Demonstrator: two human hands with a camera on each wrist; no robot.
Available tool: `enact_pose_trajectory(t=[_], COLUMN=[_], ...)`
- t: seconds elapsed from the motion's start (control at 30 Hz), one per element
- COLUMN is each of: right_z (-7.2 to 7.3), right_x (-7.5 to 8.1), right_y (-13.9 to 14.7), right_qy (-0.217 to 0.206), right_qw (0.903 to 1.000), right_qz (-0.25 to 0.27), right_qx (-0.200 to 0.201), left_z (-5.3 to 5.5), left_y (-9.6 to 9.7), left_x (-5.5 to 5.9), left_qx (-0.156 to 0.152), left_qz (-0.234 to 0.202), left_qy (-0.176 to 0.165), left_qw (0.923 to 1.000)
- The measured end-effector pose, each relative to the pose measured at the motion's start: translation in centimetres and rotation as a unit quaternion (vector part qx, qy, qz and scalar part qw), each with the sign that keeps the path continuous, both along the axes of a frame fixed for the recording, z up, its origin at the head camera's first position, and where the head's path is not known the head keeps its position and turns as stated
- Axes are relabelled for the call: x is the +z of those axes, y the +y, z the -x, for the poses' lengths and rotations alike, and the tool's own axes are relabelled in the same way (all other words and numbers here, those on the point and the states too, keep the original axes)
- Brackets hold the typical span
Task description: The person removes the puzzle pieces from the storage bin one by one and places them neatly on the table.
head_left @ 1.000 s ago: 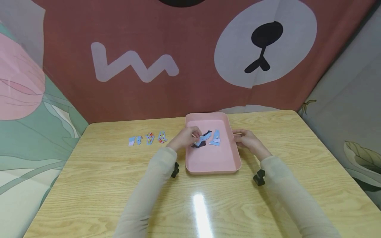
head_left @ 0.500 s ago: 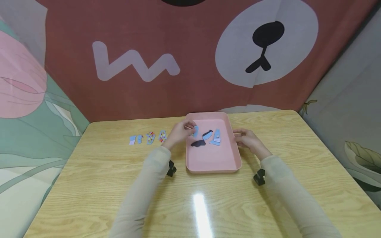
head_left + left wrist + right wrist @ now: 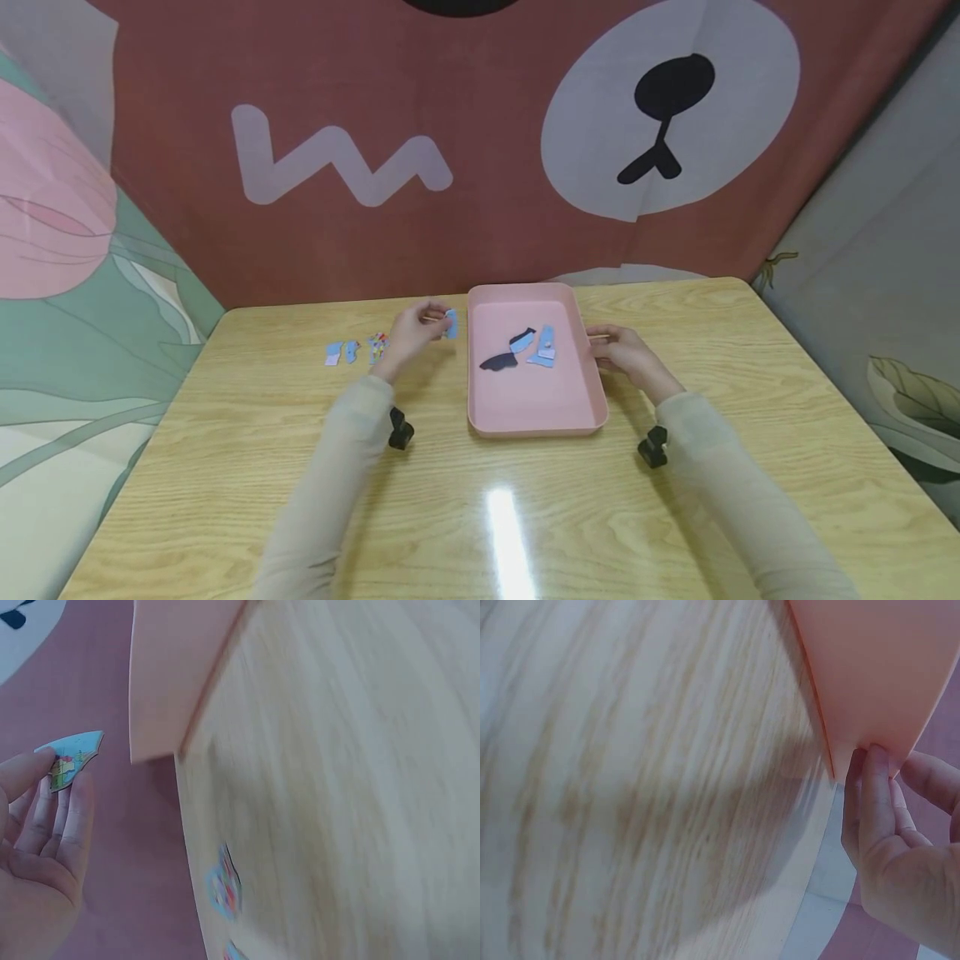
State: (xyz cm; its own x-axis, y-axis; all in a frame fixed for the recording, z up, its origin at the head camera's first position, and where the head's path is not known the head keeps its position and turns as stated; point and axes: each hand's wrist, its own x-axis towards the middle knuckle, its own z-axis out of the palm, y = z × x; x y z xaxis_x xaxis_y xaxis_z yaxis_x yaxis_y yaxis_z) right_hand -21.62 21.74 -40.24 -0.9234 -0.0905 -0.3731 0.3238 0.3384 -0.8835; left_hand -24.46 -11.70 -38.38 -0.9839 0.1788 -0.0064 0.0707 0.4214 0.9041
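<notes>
Between thumb and fingers my left hand (image 3: 409, 337) pinches a light blue puzzle piece (image 3: 452, 323), held up just left of the pink tray (image 3: 536, 408). In the left wrist view this piece (image 3: 75, 759) has a curved edge and a small coloured print. My right hand (image 3: 632, 358) holds the tray's right side; the right wrist view shows its fingertips on the outer wall and the thumb at the rim. Inside the tray lie a dark piece (image 3: 498, 362), a blue piece with a dark edge (image 3: 522, 341) and some overlapping blue pieces (image 3: 547, 343).
Left of the tray, puzzle pieces form a row on the wooden table (image 3: 247, 433): a blue and pale one (image 3: 333, 353), a small blue one (image 3: 352, 351) and a multicoloured one (image 3: 377, 347), partly behind my left hand. A printed curtain (image 3: 495, 200) hangs behind the table.
My left hand has lifted the blue piece out of the tray and carried it left over the rim. It now covers the row's right end. The right hand stays on the tray.
</notes>
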Motion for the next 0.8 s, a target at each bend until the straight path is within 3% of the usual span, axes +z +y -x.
enact_pose_trajectory(t=[0.47, 0.8], right_z=[-0.1, -0.2], right_x=[0.0, 0.3], right_y=[-0.1, -0.1], right_qy=[0.0, 0.003], right_qw=[0.9999, 0.9999], right_qz=[-0.009, 0.001], right_qx=[-0.011, -0.011], left_z=[-0.6, -1.3], left_y=[-6.9, -11.1], left_x=[-0.7, -1.1], left_qx=[0.052, 0.146], left_qz=[0.016, 0.015], left_qy=[-0.013, -0.02], left_qw=[0.9984, 0.989])
